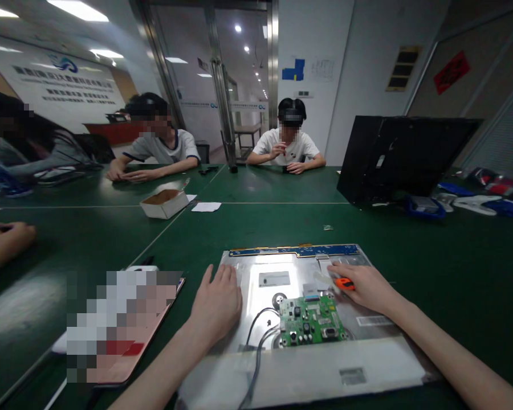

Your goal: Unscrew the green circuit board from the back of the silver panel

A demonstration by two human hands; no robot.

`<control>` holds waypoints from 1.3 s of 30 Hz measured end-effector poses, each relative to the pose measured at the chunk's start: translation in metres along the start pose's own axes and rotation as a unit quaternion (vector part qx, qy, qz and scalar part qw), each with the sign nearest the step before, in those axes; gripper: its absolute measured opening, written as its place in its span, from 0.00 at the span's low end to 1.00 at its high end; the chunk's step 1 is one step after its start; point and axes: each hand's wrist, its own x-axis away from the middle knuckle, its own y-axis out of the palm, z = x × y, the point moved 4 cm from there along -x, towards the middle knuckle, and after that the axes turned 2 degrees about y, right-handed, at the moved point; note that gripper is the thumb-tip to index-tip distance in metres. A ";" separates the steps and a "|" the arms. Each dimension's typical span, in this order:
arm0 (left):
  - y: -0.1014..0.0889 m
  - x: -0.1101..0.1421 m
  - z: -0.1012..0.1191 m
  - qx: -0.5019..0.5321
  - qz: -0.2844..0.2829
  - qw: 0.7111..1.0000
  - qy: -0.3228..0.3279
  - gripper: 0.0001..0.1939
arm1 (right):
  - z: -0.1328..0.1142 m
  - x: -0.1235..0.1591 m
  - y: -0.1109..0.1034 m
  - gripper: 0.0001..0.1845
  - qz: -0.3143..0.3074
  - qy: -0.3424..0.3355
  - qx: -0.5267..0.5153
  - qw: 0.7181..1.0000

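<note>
Hands on flat metallic panel

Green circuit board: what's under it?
The metal panel lies under the green circuit board; a round fitting partly shows at its far left corner. Anything directly beneath is covered.

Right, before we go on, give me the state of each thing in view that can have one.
Left hand: open, palm down on the panel's left edge.
Right hand: closed on the orange tool.
Metal panel: lying flat, circuit side up.
Green circuit board: on the panel, components up.
Dark wires: loose, lower ends out of view.
White box: open-topped.
Black screen: standing.
Ceiling lights: on.
</note>
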 end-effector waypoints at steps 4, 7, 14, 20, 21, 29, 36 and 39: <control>0.000 -0.001 0.004 -0.008 -0.002 1.000 0.001 0.25 | 0.002 0.002 -0.003 0.29 -0.010 0.000 -0.016 1.000; 0.001 -0.001 0.006 0.012 0.003 1.000 0.004 0.25 | 0.004 0.003 -0.003 0.28 -0.015 -0.001 -0.029 0.999; 0.003 0.000 0.000 0.080 0.069 0.994 0.003 0.23 | 0.006 0.004 -0.005 0.27 -0.015 -0.008 -0.057 0.998; -0.003 0.004 -0.004 0.133 0.105 0.985 0.039 0.19 | 0.006 0.010 -0.014 0.21 0.007 -0.010 -0.084 0.996; -0.004 0.006 -0.003 0.157 0.103 0.981 0.054 0.19 | 0.005 0.011 -0.015 0.21 0.004 -0.014 -0.089 0.996; -0.002 0.014 0.012 0.301 0.131 0.934 0.144 0.23 | -0.004 0.014 -0.013 0.21 -0.058 -0.062 -0.142 0.986; -0.009 0.018 0.020 0.325 0.092 0.924 0.179 0.23 | -0.012 0.012 -0.014 0.12 -0.018 -0.072 -0.148 0.986; -0.008 0.017 0.022 0.329 0.074 0.924 0.183 0.25 | -0.013 0.012 -0.014 0.11 -0.019 -0.073 -0.146 0.986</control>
